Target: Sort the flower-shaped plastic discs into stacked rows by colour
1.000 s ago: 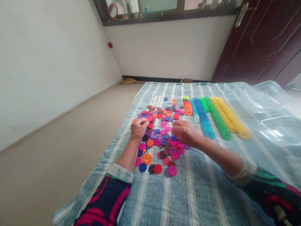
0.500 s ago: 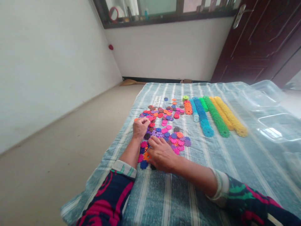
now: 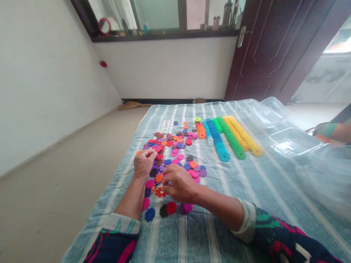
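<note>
My left hand [image 3: 143, 163] is over the left side of a loose heap of notched plastic discs [image 3: 170, 138], its thumb and forefinger pinched together; whatever lies between them is too small to make out. To its right, my right hand [image 3: 181, 183] hovers low over the nearer discs, thumb and fingers apart. A red-orange disc [image 3: 159, 192] lies by its thumb tip. Nearer to me, a blue disc [image 3: 150, 214], a black disc [image 3: 163, 210] and a red disc [image 3: 171, 208] rest on the striped cloth [image 3: 189, 241]. My right hand hides part of the heap.
Overlapping rows of discs lie beyond on the right: an orange row [image 3: 201, 130], a blue row [image 3: 218, 140], a green row [image 3: 231, 138] and a yellow row [image 3: 245, 137]. Clear plastic containers [image 3: 294, 140] stand at the right. A blurred, colourful shape [image 3: 333, 131] shows behind them.
The view has turned to the right. My right hand's fingers have opened somewhat, and red, black and pink discs now show on the cloth in front of it. My left hand keeps its pinch.
</note>
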`<state>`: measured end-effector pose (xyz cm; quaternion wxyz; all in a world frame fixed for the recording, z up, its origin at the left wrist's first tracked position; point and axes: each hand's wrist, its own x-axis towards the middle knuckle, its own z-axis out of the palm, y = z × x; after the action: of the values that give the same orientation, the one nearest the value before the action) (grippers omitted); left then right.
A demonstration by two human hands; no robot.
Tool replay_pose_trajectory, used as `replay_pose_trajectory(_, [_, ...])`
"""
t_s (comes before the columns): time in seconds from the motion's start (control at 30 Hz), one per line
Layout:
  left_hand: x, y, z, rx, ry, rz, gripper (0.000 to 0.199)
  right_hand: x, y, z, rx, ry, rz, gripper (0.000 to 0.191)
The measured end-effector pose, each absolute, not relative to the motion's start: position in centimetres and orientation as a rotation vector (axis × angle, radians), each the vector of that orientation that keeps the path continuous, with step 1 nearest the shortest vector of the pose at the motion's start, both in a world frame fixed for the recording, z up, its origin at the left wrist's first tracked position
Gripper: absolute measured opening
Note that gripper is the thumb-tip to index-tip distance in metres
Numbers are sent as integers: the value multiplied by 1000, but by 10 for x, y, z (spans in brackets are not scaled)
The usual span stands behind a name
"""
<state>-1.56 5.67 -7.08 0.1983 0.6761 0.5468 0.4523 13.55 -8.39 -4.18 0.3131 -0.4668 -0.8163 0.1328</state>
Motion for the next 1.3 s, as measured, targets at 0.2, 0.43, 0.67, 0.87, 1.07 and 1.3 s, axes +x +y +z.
replay_pose_trajectory(0.2, [-19, 60, -70, 1896, 1542, 1268, 20, 219, -41, -31, -1519, -1830, 158, 15])
replay_pose_trajectory(0.43, [-19, 59, -67, 1900, 1570, 1249, 20, 302, -2, -24, -1954, -1692, -67, 18])
replay_pose_trajectory(0.67, [-22, 60, -66, 1917, 1587, 1227, 23, 315, 14, -24, -2062, -1762, -65, 21])
replay_pose_trajectory(0.87, [-22, 59, -63, 1902, 1581, 1220, 22, 310, 29, -27, -2076, -1791, -50, 23])
replay_pose_trajectory(1.07, [-21, 58, -62, 1915, 1591, 1221, 22, 312, 31, -27, -2132, -1772, -70, 21])
replay_pose_trajectory(1.3, [-18, 58, -64, 1939, 1568, 1221, 20, 285, -1, -27, -1969, -1878, -96, 21])
